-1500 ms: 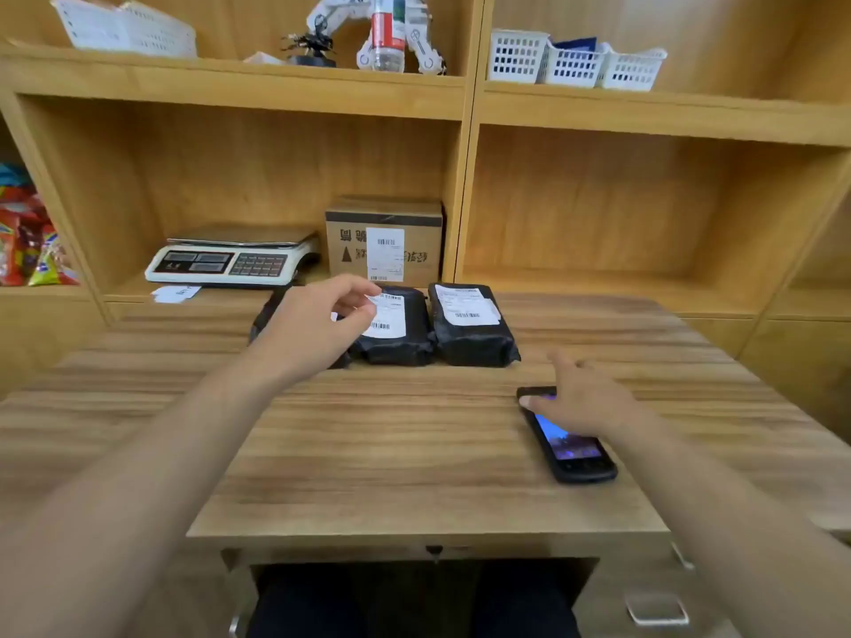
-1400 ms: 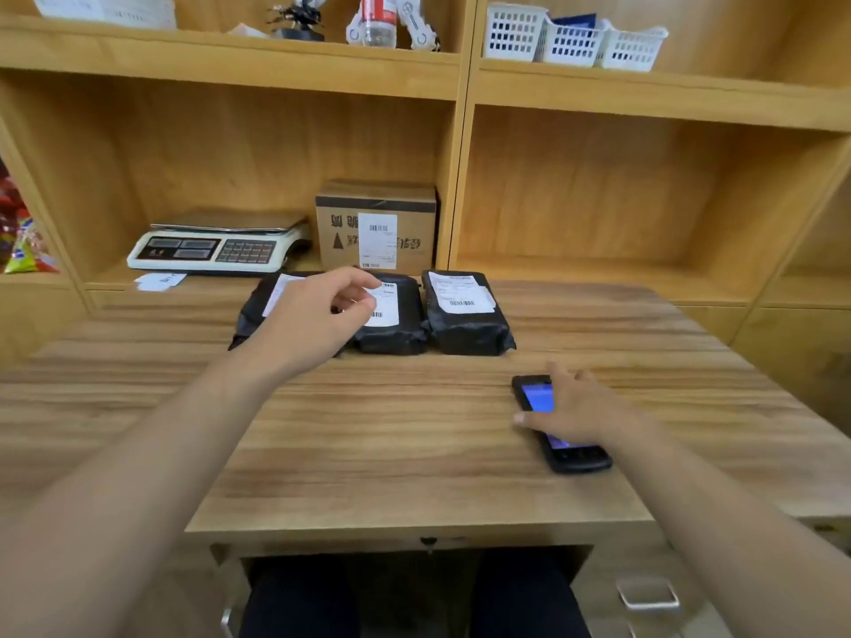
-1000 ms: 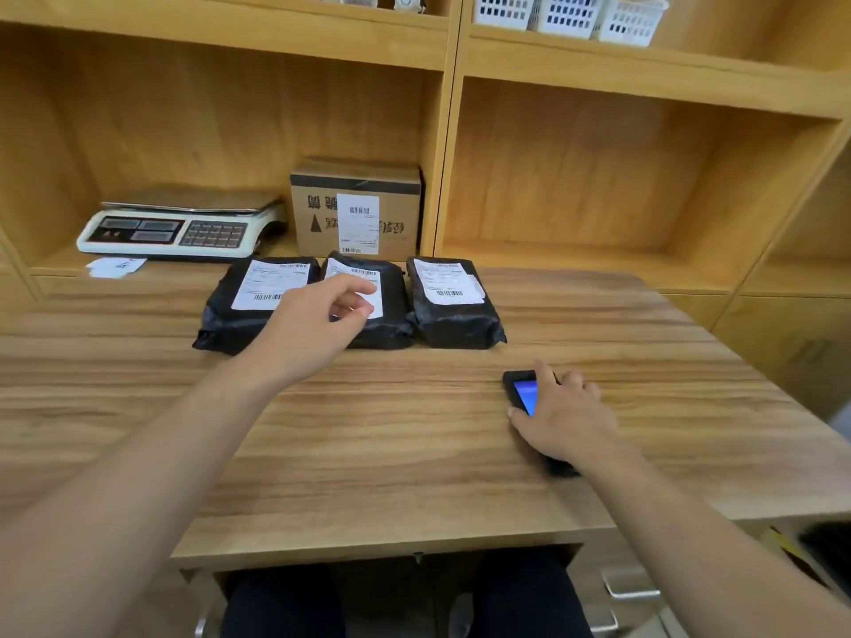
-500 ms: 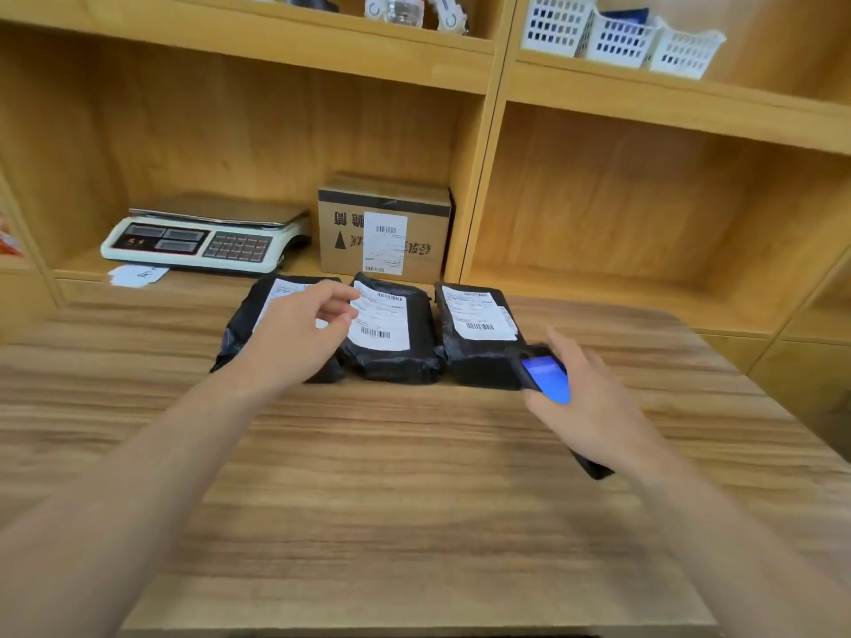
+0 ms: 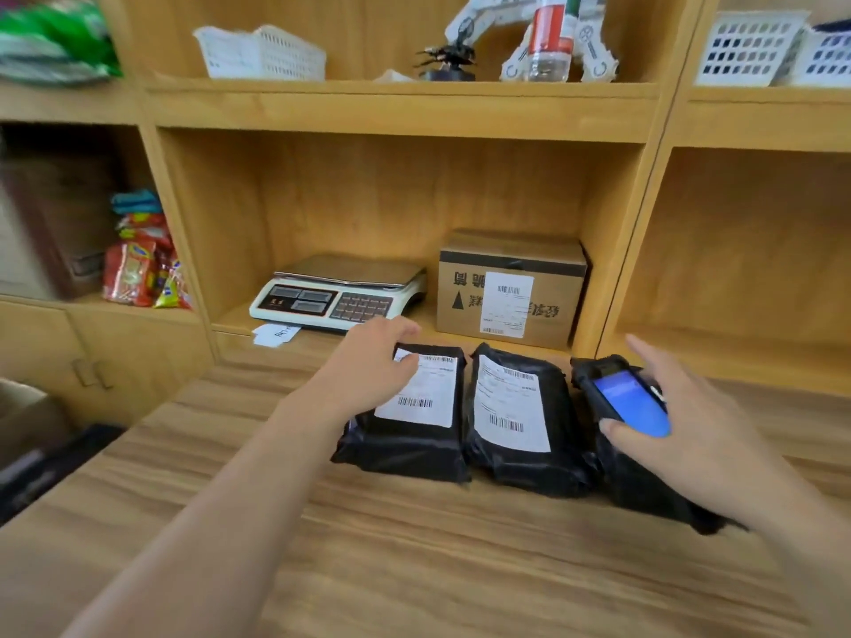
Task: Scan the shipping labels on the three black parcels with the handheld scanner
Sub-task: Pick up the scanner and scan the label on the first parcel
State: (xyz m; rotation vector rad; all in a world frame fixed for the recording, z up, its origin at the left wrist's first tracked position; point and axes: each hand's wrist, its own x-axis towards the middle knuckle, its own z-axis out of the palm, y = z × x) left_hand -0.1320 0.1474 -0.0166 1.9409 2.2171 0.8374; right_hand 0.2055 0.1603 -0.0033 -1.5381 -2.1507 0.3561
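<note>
Three black parcels with white labels lie side by side on the wooden table (image 5: 414, 568). My left hand (image 5: 368, 368) rests on the far left corner of the left parcel (image 5: 405, 446), thumb on its label, fingers curled over the far edge. The middle parcel (image 5: 520, 462) lies untouched with its barcode showing. My right hand (image 5: 690, 435) holds the black handheld scanner (image 5: 626, 400), blue screen up, just above the right parcel (image 5: 644, 490). Scanner and hand hide that parcel's label.
Behind the parcels, on the lowest shelf, stand a white weighing scale (image 5: 340, 292), a labelled cardboard box (image 5: 511, 287) and a paper slip (image 5: 276, 334). Snack bags (image 5: 138, 264) fill the left cubby. White baskets (image 5: 267, 52) sit on the upper shelf.
My right hand picked the scanner up from the table and carried it forward over the right parcel. My left hand shifted from the middle parcel onto the left one. The view moved closer.
</note>
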